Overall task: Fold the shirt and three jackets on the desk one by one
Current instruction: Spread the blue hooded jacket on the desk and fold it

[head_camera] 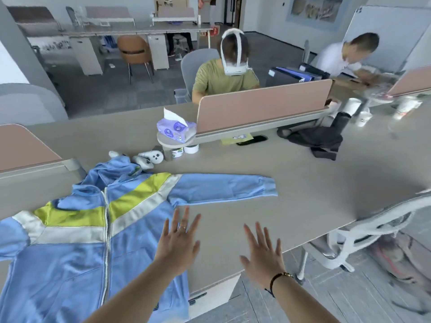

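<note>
- The blue jacket (93, 229) lies front-up and spread flat on the desk (291, 183), zipped closed, with a yellow-green band and a white band crossing the chest.
- Its hood is bunched at the far end, and 1 sleeve (224, 188) stretches straight out to the right across the desk top.
- The jacket's other sleeve runs off the left edge of the view.
- The left hand (179, 243) hovers over or rests at the jacket's right side edge, just below that outstretched sleeve; its fingers are spread wide and straight, holding nothing. A ring shows on 1 finger.
- The right hand (263, 250) is right of the jacket, over the desk's near edge, fingers also fanned wide and holding nothing; a dark bracelet sits on the wrist.
- Whether either palm touches the surface cannot be told.
- Just beyond the jacket's hood lie white handheld controllers (149, 158).
- Farther back from the jacket, a purple tissue pack (175, 128) sits on a small round shelf, with 2 small white cups (184, 151) under it; print on these is too small to read.
- Right of the tissue pack stands a pink divider panel (263, 106).
- Well right of the jacket, a dark garment (319, 141) lies crumpled on the desk.
- Behind the divider sits a person (224, 75) wearing a white headset.
- No writing can be read.
</note>
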Demonstrator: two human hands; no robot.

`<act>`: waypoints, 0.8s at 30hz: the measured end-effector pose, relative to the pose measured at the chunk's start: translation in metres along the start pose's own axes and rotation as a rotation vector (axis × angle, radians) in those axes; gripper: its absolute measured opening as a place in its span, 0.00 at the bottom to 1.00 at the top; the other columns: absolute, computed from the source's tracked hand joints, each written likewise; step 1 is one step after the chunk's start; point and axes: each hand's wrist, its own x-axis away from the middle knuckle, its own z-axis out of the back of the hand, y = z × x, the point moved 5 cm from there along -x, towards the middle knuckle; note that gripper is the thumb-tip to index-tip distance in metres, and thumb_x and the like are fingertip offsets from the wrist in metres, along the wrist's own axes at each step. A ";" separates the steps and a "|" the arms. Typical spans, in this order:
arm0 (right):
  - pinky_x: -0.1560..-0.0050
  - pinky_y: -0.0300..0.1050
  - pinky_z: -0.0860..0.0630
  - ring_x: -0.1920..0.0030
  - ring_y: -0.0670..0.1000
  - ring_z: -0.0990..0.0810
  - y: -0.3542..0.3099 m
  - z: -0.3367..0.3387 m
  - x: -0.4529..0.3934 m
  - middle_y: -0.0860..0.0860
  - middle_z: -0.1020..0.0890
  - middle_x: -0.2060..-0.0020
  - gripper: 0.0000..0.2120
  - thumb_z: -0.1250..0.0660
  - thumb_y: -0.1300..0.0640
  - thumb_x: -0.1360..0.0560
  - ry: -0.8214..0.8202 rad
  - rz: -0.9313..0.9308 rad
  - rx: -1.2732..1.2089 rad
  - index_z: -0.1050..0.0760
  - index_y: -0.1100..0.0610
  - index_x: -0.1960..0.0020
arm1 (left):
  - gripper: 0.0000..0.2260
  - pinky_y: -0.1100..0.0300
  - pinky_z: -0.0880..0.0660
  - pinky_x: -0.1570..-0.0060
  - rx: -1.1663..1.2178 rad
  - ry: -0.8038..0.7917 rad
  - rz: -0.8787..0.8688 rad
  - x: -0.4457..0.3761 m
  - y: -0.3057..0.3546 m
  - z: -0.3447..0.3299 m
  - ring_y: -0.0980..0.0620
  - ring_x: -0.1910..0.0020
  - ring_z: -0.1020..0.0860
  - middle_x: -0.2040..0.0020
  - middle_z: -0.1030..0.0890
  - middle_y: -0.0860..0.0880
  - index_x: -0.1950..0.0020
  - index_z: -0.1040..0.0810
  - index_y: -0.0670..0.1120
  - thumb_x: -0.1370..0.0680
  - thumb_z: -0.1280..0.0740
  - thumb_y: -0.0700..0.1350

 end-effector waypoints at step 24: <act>0.22 0.62 0.65 0.20 0.51 0.66 0.155 0.077 -0.213 0.47 0.64 0.19 0.32 0.50 0.42 0.16 -0.074 -0.143 -0.075 0.64 0.43 0.19 | 0.33 0.40 0.60 0.23 0.091 -0.197 0.036 -0.211 0.080 -0.032 0.37 0.21 0.66 0.25 0.75 0.46 0.18 0.64 0.55 0.16 0.49 0.61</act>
